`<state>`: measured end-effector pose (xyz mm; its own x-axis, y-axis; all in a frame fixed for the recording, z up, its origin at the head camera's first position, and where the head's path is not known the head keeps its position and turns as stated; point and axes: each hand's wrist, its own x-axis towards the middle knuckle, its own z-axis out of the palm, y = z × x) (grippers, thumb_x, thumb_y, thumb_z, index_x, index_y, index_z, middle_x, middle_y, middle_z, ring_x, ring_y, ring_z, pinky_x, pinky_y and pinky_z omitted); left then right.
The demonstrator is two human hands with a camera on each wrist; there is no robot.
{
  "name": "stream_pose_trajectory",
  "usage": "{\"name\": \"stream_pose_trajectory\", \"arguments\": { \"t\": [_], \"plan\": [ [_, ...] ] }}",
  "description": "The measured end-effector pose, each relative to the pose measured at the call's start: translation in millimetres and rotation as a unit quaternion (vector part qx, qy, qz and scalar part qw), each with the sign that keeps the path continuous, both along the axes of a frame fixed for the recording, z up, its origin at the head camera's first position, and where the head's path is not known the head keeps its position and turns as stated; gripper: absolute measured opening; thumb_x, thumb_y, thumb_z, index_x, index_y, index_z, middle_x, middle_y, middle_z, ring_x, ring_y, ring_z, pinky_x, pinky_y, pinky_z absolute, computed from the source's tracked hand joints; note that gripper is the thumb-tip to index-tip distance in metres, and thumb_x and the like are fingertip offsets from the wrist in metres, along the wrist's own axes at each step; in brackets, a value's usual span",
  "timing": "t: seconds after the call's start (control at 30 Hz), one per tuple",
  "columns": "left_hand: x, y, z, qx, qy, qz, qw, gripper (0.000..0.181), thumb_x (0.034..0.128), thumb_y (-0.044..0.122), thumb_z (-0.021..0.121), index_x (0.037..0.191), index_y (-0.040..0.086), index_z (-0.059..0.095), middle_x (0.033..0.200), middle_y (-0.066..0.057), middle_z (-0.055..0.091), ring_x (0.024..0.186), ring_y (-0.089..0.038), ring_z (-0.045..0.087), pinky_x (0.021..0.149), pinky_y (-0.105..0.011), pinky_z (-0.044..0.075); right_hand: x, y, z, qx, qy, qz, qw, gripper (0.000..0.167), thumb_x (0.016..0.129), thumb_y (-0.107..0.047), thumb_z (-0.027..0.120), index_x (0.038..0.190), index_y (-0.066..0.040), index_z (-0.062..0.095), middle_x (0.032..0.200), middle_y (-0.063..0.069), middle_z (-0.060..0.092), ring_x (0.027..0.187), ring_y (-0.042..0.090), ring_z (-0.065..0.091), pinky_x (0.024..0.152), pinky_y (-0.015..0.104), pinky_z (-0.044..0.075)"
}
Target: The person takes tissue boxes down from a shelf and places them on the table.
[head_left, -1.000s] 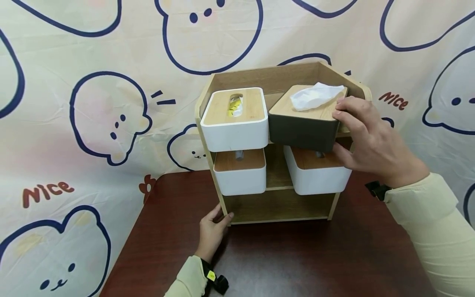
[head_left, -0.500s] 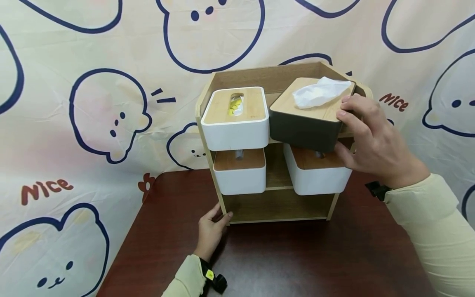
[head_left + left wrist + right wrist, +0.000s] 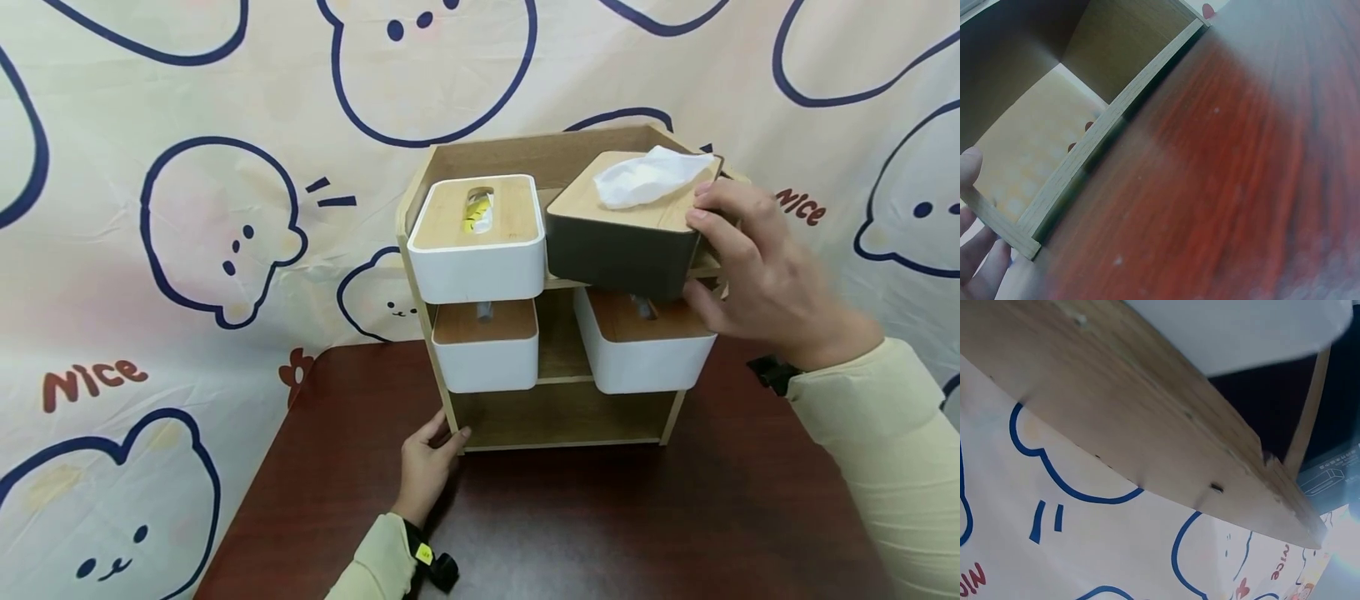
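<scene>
My right hand (image 3: 780, 275) grips the right front corner of a dark tissue box (image 3: 622, 250) with a pale wood lid and a white tissue sticking out. The box sits askew at the top right of a wooden shelf unit (image 3: 562, 446). Low on the unit's left side panel, my left hand (image 3: 426, 471) pinches the front edge; in the left wrist view the left hand (image 3: 979, 231) has its thumb inside the panel and its fingers outside. The right wrist view shows the unit's side panel (image 3: 1147, 437) and the dark box's underside (image 3: 1335, 475), but no fingers.
Beside the dark box stands a white box (image 3: 476, 275) with a wood lid. Two more white boxes, left (image 3: 486, 362) and right (image 3: 652, 367), jut out from the middle shelf. The unit stands on a dark red table (image 3: 562, 525) before a patterned cloth (image 3: 225, 375).
My right hand has moved slightly right and up with the dark box, whose right side is now higher and more turned. The left hand keeps its grip on the panel.
</scene>
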<state>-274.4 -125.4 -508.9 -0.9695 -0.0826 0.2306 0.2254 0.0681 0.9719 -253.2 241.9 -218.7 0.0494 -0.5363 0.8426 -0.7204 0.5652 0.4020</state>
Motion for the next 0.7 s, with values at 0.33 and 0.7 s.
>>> {"name": "stream_pose_trajectory", "arguments": {
  "t": [0.33, 0.7],
  "plan": [
    [-0.6, 1.3, -1.0, 0.003, -0.001, 0.005, 1.0, 0.056, 0.0825, 0.015, 0.08, 0.134, 0.008, 0.059, 0.118, -0.017, 0.066, 0.097, -0.024, 0.068, 0.068, -0.03, 0.057, 7.9, 2.2, 10.8, 0.015, 0.008, -0.023, 0.9996, 0.04, 0.093, -0.024, 0.046, 0.127, -0.003, 0.042, 0.122, 0.028, 0.045, 0.109, 0.046, 0.048, 0.104, 0.043, 0.04],
    [-0.8, 1.6, -2.2, 0.001, 0.005, 0.004, 1.0, 0.055, 0.0833, 0.013, 0.079, 0.134, 0.007, 0.06, 0.123, -0.019, 0.063, 0.101, -0.027, 0.067, 0.07, -0.03, 0.057, 11.3, 2.4, 17.3, 0.018, 0.017, -0.02, 0.9995, 0.04, 0.095, -0.026, 0.05, 0.126, -0.001, 0.045, 0.122, 0.028, 0.046, 0.106, 0.046, 0.048, 0.101, 0.044, 0.043]
  ]
}}
